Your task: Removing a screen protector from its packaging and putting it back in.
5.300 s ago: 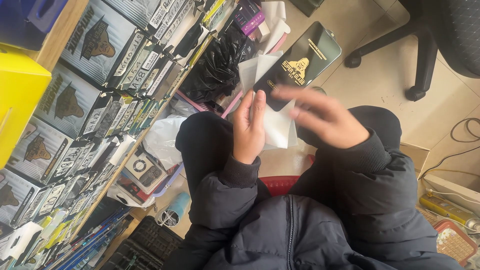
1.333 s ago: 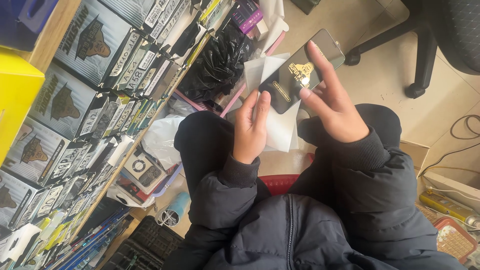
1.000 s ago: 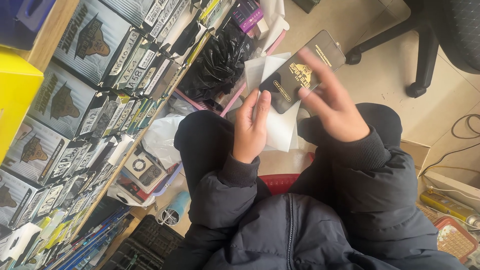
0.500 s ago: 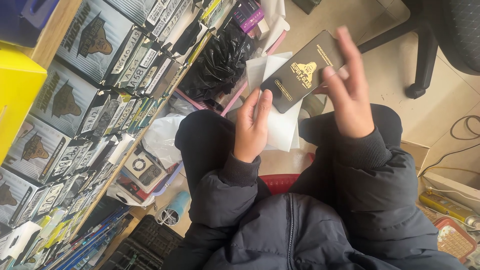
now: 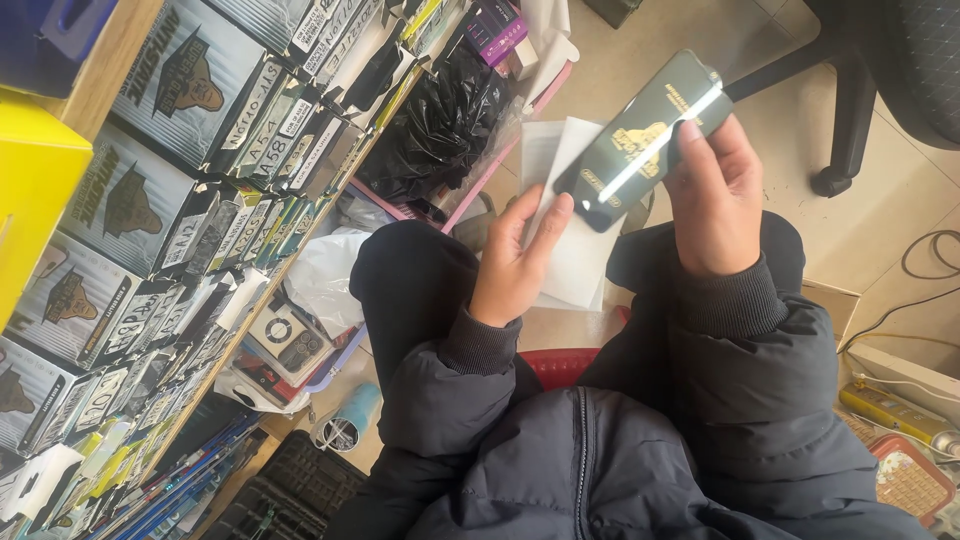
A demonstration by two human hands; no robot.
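1. Above the person's lap, the right hand pinches a flat black packet by its near long edge, fingers folded over the face and thumb hidden behind.
2. The packet is a slim rounded rectangle with a gold emblem, tilted so that a bright streak of light runs along its glossy face.
3. Just left of the packet, the left hand has its fingers spread flat against a stack of white sleeves, whose upper ends pass behind the packet; whether the thumb clamps the sleeves from below cannot be told.
4. Judged from its shape, the packet is light, thin and stiff, slick on its face, and probably breakable if bent, so the edges are the safest place to take it.
5. The sleeves look papery, soft and easily creased.
6. Further left of the packet lies a crumpled black plastic bag, shiny and wrinkled.
7. Beyond that, shelves carry rows of similar flat boxed packets standing on edge.
8. Right of the packet, an office chair base stands on the tiled floor.
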